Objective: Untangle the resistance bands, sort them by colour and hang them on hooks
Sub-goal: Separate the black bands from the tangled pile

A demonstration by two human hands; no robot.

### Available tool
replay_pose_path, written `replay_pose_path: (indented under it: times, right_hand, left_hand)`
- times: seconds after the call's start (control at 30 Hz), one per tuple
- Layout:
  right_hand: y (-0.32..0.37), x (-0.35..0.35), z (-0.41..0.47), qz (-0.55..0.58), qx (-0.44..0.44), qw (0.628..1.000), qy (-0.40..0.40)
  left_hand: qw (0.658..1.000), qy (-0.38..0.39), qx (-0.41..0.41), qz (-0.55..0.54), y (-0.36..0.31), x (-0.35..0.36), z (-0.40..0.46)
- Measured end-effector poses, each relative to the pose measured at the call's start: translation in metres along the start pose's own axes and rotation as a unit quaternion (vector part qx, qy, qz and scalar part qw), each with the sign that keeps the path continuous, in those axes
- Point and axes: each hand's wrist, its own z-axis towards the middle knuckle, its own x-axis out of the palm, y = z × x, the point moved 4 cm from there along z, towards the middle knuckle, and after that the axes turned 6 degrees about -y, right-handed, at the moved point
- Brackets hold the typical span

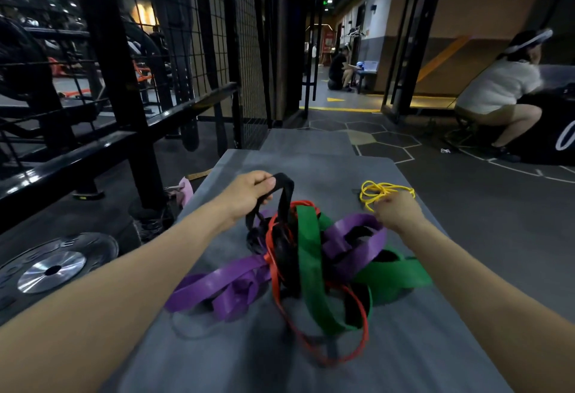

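Now our left hand [249, 195] grips the black band [284, 202], lifting it from the tangled pile on the grey surface [404, 346]; our right hand [396, 210] pinches the yellow band [381, 190].

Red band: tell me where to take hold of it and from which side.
Take the red band at its thin loop lying free on the grey mat, nearest the person, coming from the near side. There nothing covers it; farther in it threads under the green band and round the black band, which the left hand grips.
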Motion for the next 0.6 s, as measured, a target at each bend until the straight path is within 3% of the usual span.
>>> replay_pose_path:
  times: [0.07,0.17,0.23,0.33,0.47,0.6]
  right_hand:
    - [0.030,-0.007,-0.003,0.097,-0.089,0.990,-0.048]
    - [0.076,0.006,-0.019,0.150,-0.167,0.973,0.059]
    - [0.093,0.029,-0.020,0.134,-0.172,0.969,0.113]
    - [0.099,0.062,-0.013,0.124,-0.149,0.973,0.124]
    - [0.105,0.078,-0.014,0.254,-0.129,0.956,0.070]
    - [0.099,0.058,-0.011,0.217,-0.151,0.965,0.004]
  left_hand:
    - [1.000,-0.002,0.024,-0.009,-0.005,0.000,-0.001]
    - [0.998,0.001,0.048,-0.046,-0.014,-0.004,-0.003]
    - [0.994,0.004,0.061,-0.088,-0.022,-0.008,-0.006]
    - [0.985,0.008,0.071,-0.157,-0.035,-0.012,-0.010]
    - [0.973,0.031,0.060,-0.223,-0.042,-0.017,-0.011]
    - [0.969,0.003,0.001,-0.246,-0.022,-0.019,-0.010]
